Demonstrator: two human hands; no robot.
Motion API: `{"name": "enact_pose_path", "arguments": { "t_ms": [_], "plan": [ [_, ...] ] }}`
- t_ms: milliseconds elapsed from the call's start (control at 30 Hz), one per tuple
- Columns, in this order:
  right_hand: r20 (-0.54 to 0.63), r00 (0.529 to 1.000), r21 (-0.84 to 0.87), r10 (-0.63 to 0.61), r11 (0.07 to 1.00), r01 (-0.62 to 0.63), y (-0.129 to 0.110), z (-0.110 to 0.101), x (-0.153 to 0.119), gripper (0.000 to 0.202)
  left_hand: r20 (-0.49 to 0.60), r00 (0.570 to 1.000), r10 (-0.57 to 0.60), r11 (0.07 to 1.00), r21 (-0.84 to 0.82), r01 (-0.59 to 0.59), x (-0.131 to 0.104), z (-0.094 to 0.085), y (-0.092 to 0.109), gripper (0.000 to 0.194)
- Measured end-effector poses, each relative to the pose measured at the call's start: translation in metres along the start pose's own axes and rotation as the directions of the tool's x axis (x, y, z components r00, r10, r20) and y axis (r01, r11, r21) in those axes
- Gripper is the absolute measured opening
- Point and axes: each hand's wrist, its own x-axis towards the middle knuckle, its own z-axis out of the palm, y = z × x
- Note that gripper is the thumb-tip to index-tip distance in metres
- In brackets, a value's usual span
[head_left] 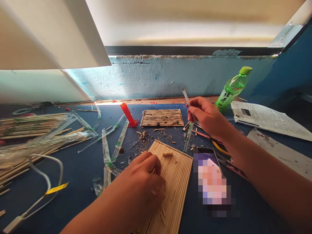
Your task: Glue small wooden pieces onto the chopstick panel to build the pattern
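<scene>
My right hand (201,113) pinches a thin whitish glue stick (186,97), its dark tip pointing up and left. My left hand (148,178) is over a panel of pale wooden sticks laid side by side (179,175). Its fingers are curled together round something small and brown, mostly hidden. A short bundle of stick pieces (167,154) lies on the panel near its top edge. Behind it sits a smaller stick panel with dark marks (162,117). To that panel's left a red candle (126,113) leans, red wax round its base.
Plastic-wrapped sticks (31,130) and a white cable (59,169) lie at left, clear wrappers (119,143) and scraps in the middle. At right are a phone (212,178), yellow-handled pliers (219,148), papers (270,120) and a green tea bottle (231,89).
</scene>
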Motion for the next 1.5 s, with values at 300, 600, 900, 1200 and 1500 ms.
{"name": "enact_pose_path", "arguments": {
  "t_ms": [300,600,900,1200,1500],
  "plan": [
    [0.042,0.999,-0.006,0.018,1.000,-0.018,0.002,0.004,-0.002,0.010,0.051,0.997,0.054,0.998,0.033,-0.056,0.002,0.007,0.000,0.022],
    [0.082,0.997,-0.014,0.010,1.000,-0.009,0.005,0.007,-0.003,0.012,0.031,0.999,0.031,0.992,0.119,-0.034,-0.006,0.002,-0.009,0.020],
    [0.117,0.993,-0.025,-0.029,0.999,0.032,0.009,0.011,-0.003,0.013,-0.064,0.994,0.091,0.988,0.132,-0.082,-0.010,0.013,-0.007,0.018],
    [0.130,0.991,-0.012,-0.025,1.000,0.027,0.009,0.012,-0.004,0.012,-0.002,0.997,0.082,0.989,0.120,-0.081,-0.009,0.013,-0.009,0.016],
    [0.170,0.985,-0.100,-0.024,0.994,0.041,0.018,0.015,-0.003,0.020,-0.016,0.996,-0.091,0.964,-0.252,0.084,-0.004,0.006,-0.001,0.016]
  ]
}}
